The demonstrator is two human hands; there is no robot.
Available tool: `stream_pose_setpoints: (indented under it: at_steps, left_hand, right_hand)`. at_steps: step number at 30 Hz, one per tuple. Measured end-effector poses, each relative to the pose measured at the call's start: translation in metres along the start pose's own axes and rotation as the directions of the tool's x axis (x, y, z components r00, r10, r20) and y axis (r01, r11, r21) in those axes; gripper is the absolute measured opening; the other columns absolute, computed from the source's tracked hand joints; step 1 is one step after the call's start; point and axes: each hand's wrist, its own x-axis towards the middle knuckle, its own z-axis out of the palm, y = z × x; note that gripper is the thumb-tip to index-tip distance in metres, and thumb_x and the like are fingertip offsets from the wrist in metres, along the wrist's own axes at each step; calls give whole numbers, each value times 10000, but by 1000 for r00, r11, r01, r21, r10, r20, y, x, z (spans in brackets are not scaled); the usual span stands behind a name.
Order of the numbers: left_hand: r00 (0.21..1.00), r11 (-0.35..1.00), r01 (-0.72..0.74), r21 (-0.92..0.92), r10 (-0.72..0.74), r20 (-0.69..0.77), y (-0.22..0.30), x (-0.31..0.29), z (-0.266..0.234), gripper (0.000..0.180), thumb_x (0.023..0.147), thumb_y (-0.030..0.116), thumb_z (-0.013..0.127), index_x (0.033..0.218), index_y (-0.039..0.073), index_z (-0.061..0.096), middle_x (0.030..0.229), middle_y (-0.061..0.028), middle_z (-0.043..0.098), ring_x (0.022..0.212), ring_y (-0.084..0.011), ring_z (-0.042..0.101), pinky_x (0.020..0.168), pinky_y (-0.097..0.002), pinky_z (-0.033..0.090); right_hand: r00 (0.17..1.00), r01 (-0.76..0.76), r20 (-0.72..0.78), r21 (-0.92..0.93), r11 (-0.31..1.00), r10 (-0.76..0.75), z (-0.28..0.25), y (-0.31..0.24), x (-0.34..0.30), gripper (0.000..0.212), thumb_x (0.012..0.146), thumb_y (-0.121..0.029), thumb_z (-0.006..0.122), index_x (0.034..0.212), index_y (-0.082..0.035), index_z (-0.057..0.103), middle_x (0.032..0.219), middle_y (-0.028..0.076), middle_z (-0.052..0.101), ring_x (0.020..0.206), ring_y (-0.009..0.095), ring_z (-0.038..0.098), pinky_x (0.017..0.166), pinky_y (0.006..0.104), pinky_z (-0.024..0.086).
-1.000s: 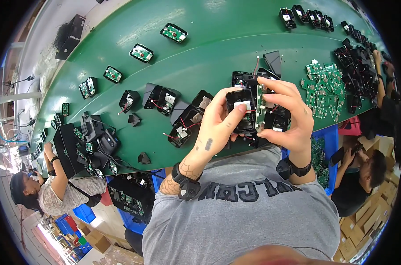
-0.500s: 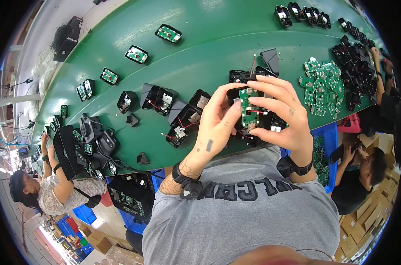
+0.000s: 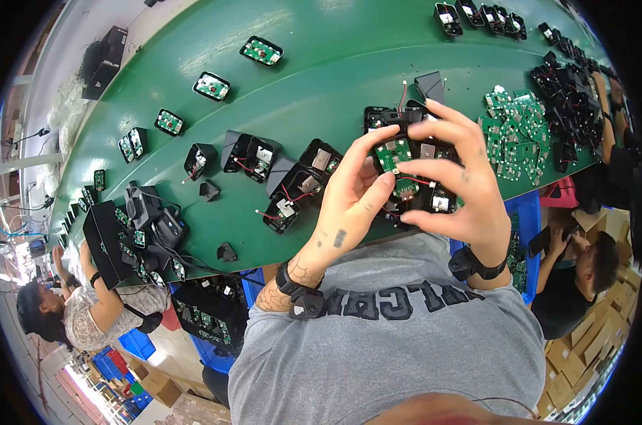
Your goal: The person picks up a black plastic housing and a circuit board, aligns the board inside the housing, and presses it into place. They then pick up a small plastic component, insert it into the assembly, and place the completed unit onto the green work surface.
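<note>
My left hand (image 3: pixel 356 193) grips a green circuit board (image 3: pixel 393 152), its thumb lying over the board's near left part. Dark casing edges show around the board; I cannot tell whether it sits inside a case. Over the board's right side is my right hand (image 3: pixel 462 177), fingers spread and curved, one fingertip at the board's face. A red wire with a white plug (image 3: pixel 428 183) runs between the hands. Black open cases with wires, among them one with a white part (image 3: pixel 441 203), lie beneath and behind both hands, partly hidden.
Green boards lie in a pile (image 3: pixel 513 134) on the right, beside heaped black cases (image 3: pixel 558 106). Filled cases (image 3: pixel 212 86) stand in a row at far left. Wired open cases (image 3: pixel 253 159) sit left of my hands. Two people work at the sides; a blue bin (image 3: pixel 526 219) is below the edge.
The board has tilted and shifted slightly left in my left hand. My right fingers have spread apart, and the right thumb has come off the board's near end.
</note>
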Motion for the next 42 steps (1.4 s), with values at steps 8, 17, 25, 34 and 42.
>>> stream_pose_setpoints:
  at_steps: [8,17,25,34,42]
  left_hand:
    - [994,985,-108,133,109,-5,0,0,6,540,854,-37,546,1376,69,463,1172,-75,619,1003,-113,623,813,-235,518]
    - [979,969,-134,209,162,-121,-5,1,12,544,822,-55,591,1343,54,478,1110,-82,639,936,-114,654,773,-239,553]
    - [975,939,-144,312,189,-118,-9,4,15,572,819,-99,573,1352,40,419,1213,-129,542,982,-126,616,769,-256,574]
    - [981,931,187,-314,-195,5,1,14,2,503,843,-3,566,1329,37,442,1070,-98,582,913,-180,640,673,-322,616]
    - [986,947,157,-282,-168,-17,7,6,-3,499,850,-6,564,1317,42,396,1104,-123,584,909,-179,644,690,-326,614]
  right_hand:
    - [828,-397,221,880,261,515,34,11,-14,445,838,17,663,1273,-3,570,1166,85,619,1031,149,616,905,287,505]
    - [791,-330,83,892,309,606,49,6,-19,401,812,67,661,1208,62,600,1133,130,649,992,163,635,874,293,517]
    - [773,-68,-295,841,536,562,65,11,-18,175,788,70,681,953,18,707,1081,151,656,1023,237,608,890,340,491]
    - [912,82,-409,165,983,-8,46,10,-20,71,818,-92,630,862,-96,686,853,37,675,1032,298,586,1080,571,307]
    - [979,-34,-184,276,960,87,19,5,-10,89,831,-125,584,844,-87,663,931,58,631,1128,313,494,1110,584,235]
